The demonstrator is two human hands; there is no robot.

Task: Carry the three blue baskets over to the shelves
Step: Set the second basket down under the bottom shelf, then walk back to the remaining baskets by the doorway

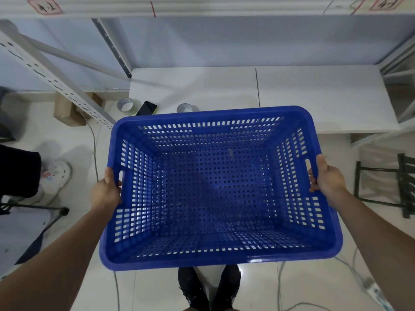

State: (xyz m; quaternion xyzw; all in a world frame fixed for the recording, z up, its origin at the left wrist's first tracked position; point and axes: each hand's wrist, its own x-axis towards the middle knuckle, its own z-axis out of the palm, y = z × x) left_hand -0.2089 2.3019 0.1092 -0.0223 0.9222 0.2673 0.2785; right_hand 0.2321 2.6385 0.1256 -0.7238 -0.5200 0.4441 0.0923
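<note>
Two hands, left hand [105, 194] and right hand [327, 178], each with grip clamped on a side handle of one empty blue basket [215, 187], before the low white shelf [314, 97].

Glossy perforated plastic basket [215, 261], matt white shelf board [314, 93], shiny floor tiles [157, 288]

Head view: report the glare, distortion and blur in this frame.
Head view: glare streaks the near rim of the blue perforated plastic basket and the glossy white floor tiles; wide-angle distortion bows the white metal shelf rail and splays its uprights; the basket and both hands, left and right, are sharp, the edges soft.
</note>
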